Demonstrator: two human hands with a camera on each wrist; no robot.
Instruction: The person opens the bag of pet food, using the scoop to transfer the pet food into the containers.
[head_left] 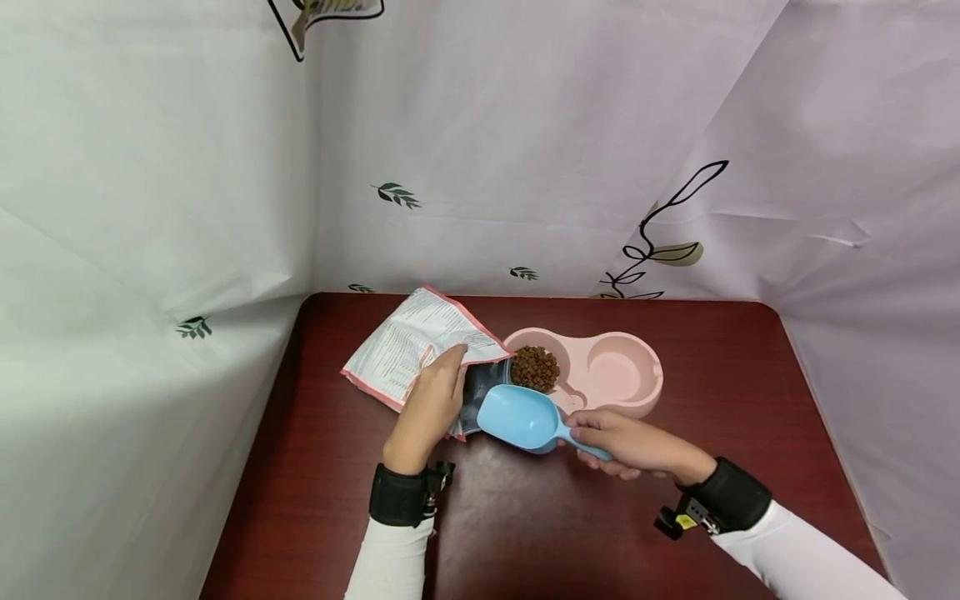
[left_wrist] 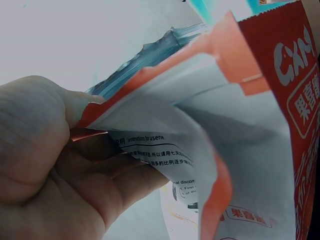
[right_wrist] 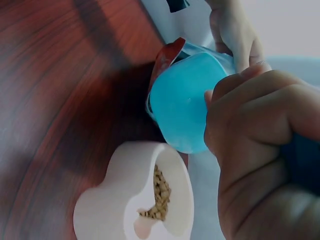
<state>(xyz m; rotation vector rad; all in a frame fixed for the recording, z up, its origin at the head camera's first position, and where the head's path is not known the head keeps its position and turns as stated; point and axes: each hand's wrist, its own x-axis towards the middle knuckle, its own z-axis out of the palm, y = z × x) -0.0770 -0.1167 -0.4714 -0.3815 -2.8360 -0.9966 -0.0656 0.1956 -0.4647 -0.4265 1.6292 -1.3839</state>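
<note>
One scoop (head_left: 519, 417), one bag (head_left: 401, 350), one double bowl (head_left: 582, 367)

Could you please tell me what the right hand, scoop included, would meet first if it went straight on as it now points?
Probably the bag: the scoop in the right hand points at its open mouth. Depth is unclear there, so the two may be touching.
</note>
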